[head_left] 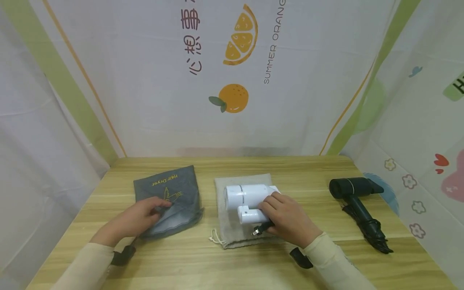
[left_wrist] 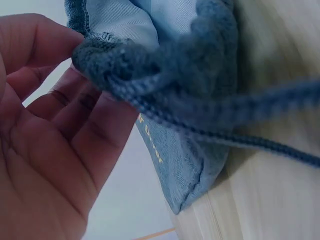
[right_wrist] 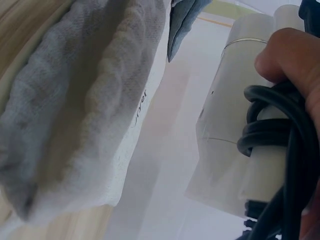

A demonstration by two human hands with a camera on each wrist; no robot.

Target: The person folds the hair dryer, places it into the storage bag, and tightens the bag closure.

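In the head view my left hand is at the dark grey drawstring bag, which has yellow "Hair Dryer" print. The left wrist view shows thumb and fingers pinching the gathered mouth of this bag, its cord trailing off to the right. My right hand grips a white hair dryer with its handle folded along the barrel. A black power cord is wound round that handle in the right wrist view. Below the dryer lies a beige drawstring bag, its mouth facing the near side.
A black hair dryer with its cord bundled round the handle lies at the right of the wooden table. White printed curtains hang behind the table and along both sides.
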